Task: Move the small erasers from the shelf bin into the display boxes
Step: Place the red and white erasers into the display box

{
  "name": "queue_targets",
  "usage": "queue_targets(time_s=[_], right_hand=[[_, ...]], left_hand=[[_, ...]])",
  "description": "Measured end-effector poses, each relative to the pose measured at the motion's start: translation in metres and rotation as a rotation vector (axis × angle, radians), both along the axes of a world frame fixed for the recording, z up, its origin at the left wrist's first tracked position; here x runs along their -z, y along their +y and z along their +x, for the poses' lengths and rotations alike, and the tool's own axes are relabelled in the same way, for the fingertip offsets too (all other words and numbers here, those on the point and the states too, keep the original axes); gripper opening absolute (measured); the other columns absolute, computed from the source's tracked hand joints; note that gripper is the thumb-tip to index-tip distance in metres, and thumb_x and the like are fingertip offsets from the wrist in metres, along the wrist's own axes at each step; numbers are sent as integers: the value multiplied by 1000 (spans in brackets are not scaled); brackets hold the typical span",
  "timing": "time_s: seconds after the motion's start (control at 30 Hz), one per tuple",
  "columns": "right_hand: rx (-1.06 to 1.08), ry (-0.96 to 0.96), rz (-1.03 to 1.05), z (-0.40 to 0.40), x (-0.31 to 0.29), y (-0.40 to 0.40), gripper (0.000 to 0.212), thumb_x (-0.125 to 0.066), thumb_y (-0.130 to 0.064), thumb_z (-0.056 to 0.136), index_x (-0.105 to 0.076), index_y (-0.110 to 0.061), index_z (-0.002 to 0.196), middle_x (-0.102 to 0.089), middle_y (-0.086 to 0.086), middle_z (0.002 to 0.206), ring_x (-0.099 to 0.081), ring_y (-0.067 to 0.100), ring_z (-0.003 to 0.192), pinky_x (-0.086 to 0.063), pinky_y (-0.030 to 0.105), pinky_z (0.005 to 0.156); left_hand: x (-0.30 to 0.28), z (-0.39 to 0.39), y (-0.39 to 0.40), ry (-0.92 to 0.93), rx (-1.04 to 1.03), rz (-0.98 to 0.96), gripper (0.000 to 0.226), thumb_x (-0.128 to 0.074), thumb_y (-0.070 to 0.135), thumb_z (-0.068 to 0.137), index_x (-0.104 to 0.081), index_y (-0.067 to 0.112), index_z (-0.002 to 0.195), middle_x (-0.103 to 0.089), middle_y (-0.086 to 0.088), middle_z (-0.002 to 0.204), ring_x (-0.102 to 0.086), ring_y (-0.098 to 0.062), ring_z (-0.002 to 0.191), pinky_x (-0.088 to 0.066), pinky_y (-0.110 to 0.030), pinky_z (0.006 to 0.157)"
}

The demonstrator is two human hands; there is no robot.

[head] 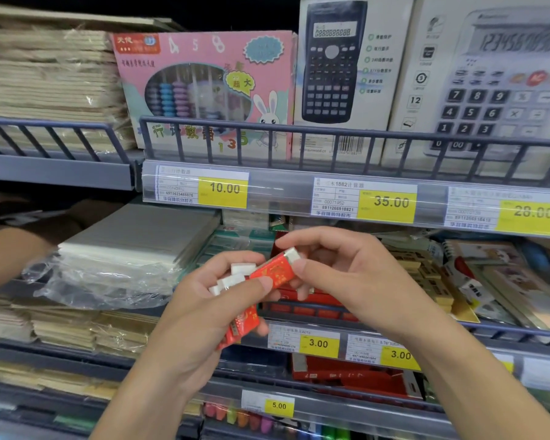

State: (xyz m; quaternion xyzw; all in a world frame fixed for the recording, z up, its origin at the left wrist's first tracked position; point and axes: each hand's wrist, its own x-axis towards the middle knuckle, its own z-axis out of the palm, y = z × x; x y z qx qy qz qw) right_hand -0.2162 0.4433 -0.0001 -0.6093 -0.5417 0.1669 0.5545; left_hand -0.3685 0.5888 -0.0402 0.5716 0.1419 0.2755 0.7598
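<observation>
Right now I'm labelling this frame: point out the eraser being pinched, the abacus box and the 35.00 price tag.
eraser (275, 268), head view, on its red sleeve.
abacus box (204, 87), head view, on its pink front.
35.00 price tag (388, 203), head view, on its yellow part.

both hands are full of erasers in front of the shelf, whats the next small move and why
Probably the right hand should carry the red-sleeved eraser it pinches down into the red display box just behind the hands. That eraser is already separated from the bunch of erasers the left hand holds, and the box sits close below.
</observation>
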Motion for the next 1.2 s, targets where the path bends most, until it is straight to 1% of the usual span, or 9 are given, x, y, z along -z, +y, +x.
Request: queue_targets(time_s=[0.13, 0.3, 0.4, 0.47, 0.5, 0.6, 0.73, 1.07, 1.2], right_hand=[[74, -153, -75, 2, -6, -5, 20, -72, -16, 92, -73, -27, 109, -72, 3, 94, -68, 19, 82, -58, 39, 79], [70, -186, -154, 5, -14, -8, 17, -76, -23, 90, -74, -30, 106, -75, 5, 92, -71, 27, 84, -56, 51, 80], [194, -138, -233, 11, -15, -5, 14, -77, -34, 87, -75, -39, 100, -77, -5, 84, -71, 16, 75, -59, 38, 76], [302, -204, -331, 15, -14, -1, 12, -73, -47, 86, -69, -50, 98, -75, -9, 77, -62, 8, 57, -48, 21, 59], [345, -224, -377, 18, -13, 1, 12, -71, -50, 86, -68, -52, 97, -75, -8, 74, -59, 10, 54, -43, 22, 55], [394, -160, -439, 24, -13, 8, 10, -73, -43, 84, -70, -46, 94, -75, -9, 70, -61, 5, 57, -43, 20, 55], [341, -110, -515, 28, -10, 19, 6, -76, -27, 82, -76, -30, 87, -77, -8, 75, -70, 4, 61, -51, 22, 65], [286, -167, -663, 31, -8, 41, 4, -81, -29, 80, -79, -28, 77, -75, -7, 66, -61, 4, 53, -51, 23, 60], [319, -253, -692, 30, -6, 45, 9, -85, -32, 76, -78, -31, 72, -71, -18, 62, -63, -3, 61, -43, 13, 56]], left_hand=[[0, 2, 0, -2, -7, -1, 46, -92, 30, 60, -80, 18, 103, -77, -20, 91, -74, -22, 80, -56, -31, 53], [0, 5, 3, 16, -11, -14, 46, -92, 34, 61, -80, 19, 103, -77, -21, 88, -73, -23, 76, -56, -31, 53], [3, 6, 6, 19, -50, -21, 42, -92, 32, 63, -80, 21, 103, -77, -22, 91, -73, -26, 75, -56, -31, 53], [6, 6, 10, 4, -87, -47, 37, -90, 23, 64, -79, 21, 99, -78, -21, 96, -76, -27, 79, -55, -30, 50], [7, 6, 12, -5, -104, -67, 37, -87, 19, 65, -76, 18, 100, -79, -20, 99, -77, -27, 81, -54, -30, 48], [9, 3, 17, -16, -131, -90, 40, -80, 13, 69, -67, 9, 107, -79, -18, 103, -79, -29, 85, -53, -28, 46], [8, 0, 21, -13, -132, -55, 39, -78, 14, 71, -66, 7, 107, -79, -15, 104, -79, -28, 90, -54, -28, 47], [7, 0, 18, -6, -115, -54, 32, -80, 9, 75, -67, 8, 105, -80, -14, 104, -79, -29, 90, -55, -29, 48], [6, 0, 16, -6, -113, -51, 31, -80, 7, 77, -67, 8, 105, -80, -14, 103, -79, -28, 89, -55, -29, 49]])
